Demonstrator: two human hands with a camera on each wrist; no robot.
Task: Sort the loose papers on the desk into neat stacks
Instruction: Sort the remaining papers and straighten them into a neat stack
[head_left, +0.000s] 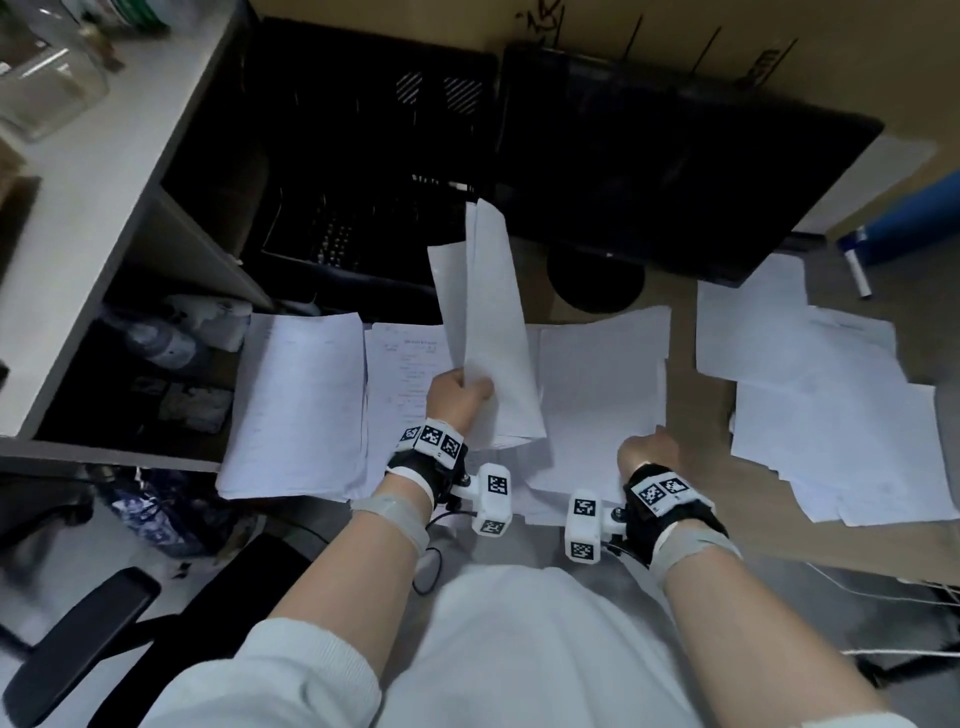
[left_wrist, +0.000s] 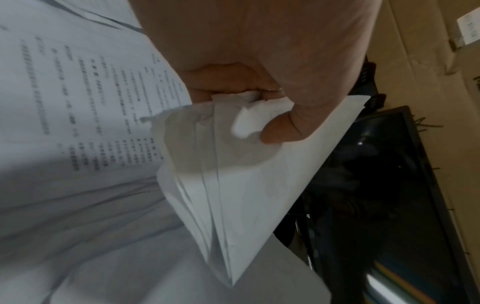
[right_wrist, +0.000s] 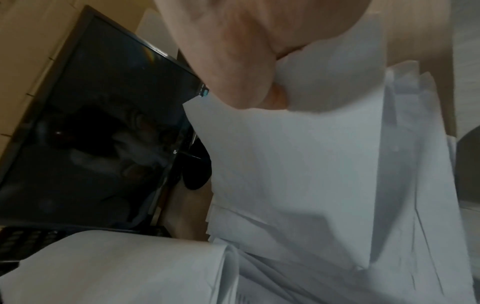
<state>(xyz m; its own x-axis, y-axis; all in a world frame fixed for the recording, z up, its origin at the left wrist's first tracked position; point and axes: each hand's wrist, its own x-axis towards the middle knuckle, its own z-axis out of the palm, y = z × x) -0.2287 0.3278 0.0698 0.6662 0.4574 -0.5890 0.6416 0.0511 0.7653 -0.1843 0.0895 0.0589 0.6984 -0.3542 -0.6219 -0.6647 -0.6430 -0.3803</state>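
While the left hand (head_left: 457, 397) grips a sheaf of sheets (head_left: 491, 322) by its lower corner, thumb (left_wrist: 281, 127) on one face and curled fingers on the other, the sheaf stands nearly upright above the desk (head_left: 680, 332), its top edges fanned apart in front of the dark monitor (head_left: 675, 171). In the left wrist view the pinched corner is crumpled under the thumb and several separate sheet edges show below it. The right hand (head_left: 647, 449) sits lower, at the near edge of the middle pile (head_left: 602, 384), its fingers curled onto the corner of the top sheets; the right wrist view shows paper bunched against the palm, so it is holding paper of that pile. To the left of the held sheaf lie a printed page (head_left: 402, 374) and, beyond it, a thick, squared stack (head_left: 301, 405) beside the shelf unit (head_left: 104, 208). Well to the right, a loose spread of sheets (head_left: 821, 395) lies overlapping at different angles, reaching the desk's near edge. A marker (head_left: 857, 275) lies past that spread, beside a blue cylinder (head_left: 914, 218). The monitor's round base (head_left: 595, 283) stands behind the middle pile.
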